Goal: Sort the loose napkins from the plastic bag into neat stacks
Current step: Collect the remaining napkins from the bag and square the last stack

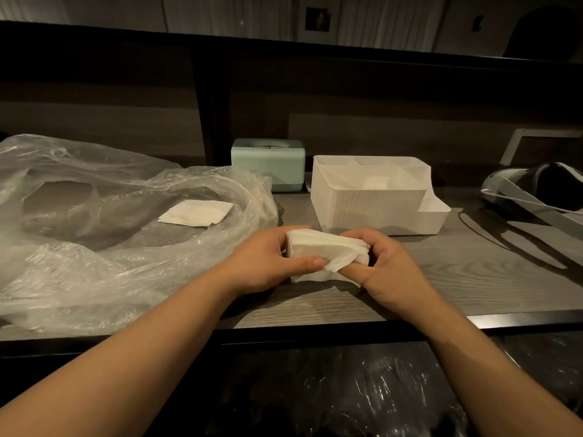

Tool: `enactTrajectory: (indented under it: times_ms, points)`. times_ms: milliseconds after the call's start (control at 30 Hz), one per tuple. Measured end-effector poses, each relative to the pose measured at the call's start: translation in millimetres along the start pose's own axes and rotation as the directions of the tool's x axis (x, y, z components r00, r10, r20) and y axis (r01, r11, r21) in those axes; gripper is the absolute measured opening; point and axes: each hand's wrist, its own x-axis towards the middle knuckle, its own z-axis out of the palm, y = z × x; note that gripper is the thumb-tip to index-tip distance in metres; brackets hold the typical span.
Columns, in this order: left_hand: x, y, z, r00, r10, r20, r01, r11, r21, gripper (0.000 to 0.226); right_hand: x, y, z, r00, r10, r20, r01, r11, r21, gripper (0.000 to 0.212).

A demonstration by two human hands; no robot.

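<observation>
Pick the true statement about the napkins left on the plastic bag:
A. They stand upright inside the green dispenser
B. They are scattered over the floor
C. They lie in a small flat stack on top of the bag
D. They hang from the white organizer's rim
C: a small flat stack of napkins rests on the crumpled plastic bag, left of both hands.

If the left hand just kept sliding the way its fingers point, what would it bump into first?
The left hand points right, gripping the napkin stack, so it would likely meet the right hand holding the stack's other end. Depth is hard to judge.
</observation>
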Motion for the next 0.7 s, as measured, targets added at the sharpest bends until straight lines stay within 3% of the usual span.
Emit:
enactTrajectory:
  times_ms: [100,167,233,300,333,400,467,567,633,700]
  points:
    - [1.2,-3.4,1.8,0.999,0.003,-0.034,-0.006,0.997,-0.08,0.025,1.3,3.6,0.2,0.998,-0.013,-0.062,0.007,0.994,-0.106,0.041]
    - [3.4,-5.2,2.1,0.999,-0.005,-0.048,0.0,0.995,-0.102,0.021,1.3,-0.6,0.1,0.97,-0.175,-0.169,0.111,0.936,-0.333,0.042]
    - [3.4,-5.2,1.5,0.999,0.0,-0.044,-0.005,0.994,-0.113,0.019,1.2,-14.2,2.3,0.915,-0.393,-0.086,0.273,0.764,-0.585,0.04]
    - [3.4,-6.3,0.8,0.999,0.016,-0.03,-0.019,0.993,-0.119,0.013,3.4,-31.6,4.5,0.903,-0.42,0.09,0.354,0.61,-0.709,0.044]
    - [3.8,-6.7,0.7,0.999,0.023,-0.023,-0.025,0.992,-0.121,0.013,4.6,-39.7,5.1,0.915,-0.374,0.15,0.364,0.609,-0.704,0.043]
    - [3.9,-6.9,0.8,0.999,0.028,-0.017,-0.03,0.991,-0.127,0.014,6.2,-48.1,1.1,0.939,-0.28,0.199,0.343,0.752,-0.563,0.039]
    - [3.9,-7.2,0.8,1.0,0.017,-0.017,-0.02,0.989,-0.149,0.011,7.6,-46.7,-5.9,0.953,-0.25,0.17,0.296,0.882,-0.366,0.036]
    - [3.4,-8.2,-0.1,1.0,-0.002,-0.012,0.0,0.985,-0.171,0.02,10.4,-44.6,-4.3,0.979,-0.197,0.059,0.206,0.948,-0.244,0.021]
    - [4.0,-8.8,-0.2,1.0,0.012,-0.008,-0.013,0.987,-0.162,0.024,13.3,-45.9,0.3,0.978,-0.208,0.019,0.197,0.888,-0.416,0.027]
    - [4.1,-9.3,0.0,1.0,0.026,-0.015,-0.028,0.987,-0.157,0.027,16.4,-51.5,4.4,0.971,-0.216,0.102,0.23,0.73,-0.644,0.027]
